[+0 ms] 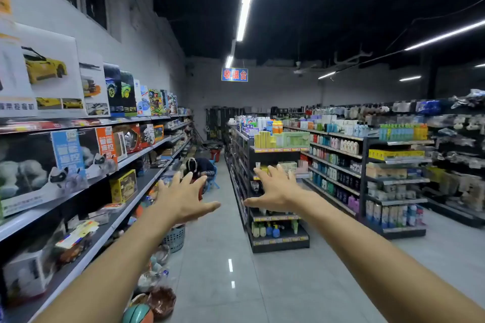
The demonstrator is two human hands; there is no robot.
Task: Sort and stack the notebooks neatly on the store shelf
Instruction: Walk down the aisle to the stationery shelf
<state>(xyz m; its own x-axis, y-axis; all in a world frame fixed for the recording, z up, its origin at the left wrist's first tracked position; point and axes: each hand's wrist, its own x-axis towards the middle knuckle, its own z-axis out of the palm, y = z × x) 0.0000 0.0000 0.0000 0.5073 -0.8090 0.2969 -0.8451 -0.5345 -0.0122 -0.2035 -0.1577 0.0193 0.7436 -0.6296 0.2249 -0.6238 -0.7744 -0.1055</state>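
Left shelving: long grey metal racks (148, 177) along the frame's left, carrying boxed toy cars and robot dogs.
Centre rack: dark metal gondola (273, 157) right of centre, stocked with bottles.
Left hand (183, 199): outstretched mid-frame, fingers spread, holding nothing.
Right hand (275, 191): near it, likewise splayed and empty, before the centre rack.
Notebooks: cannot tell which shelf holds them.

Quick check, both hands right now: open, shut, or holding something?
Left hand: open, fingers spread, holding nothing.
Right hand: open, fingers spread, holding nothing.
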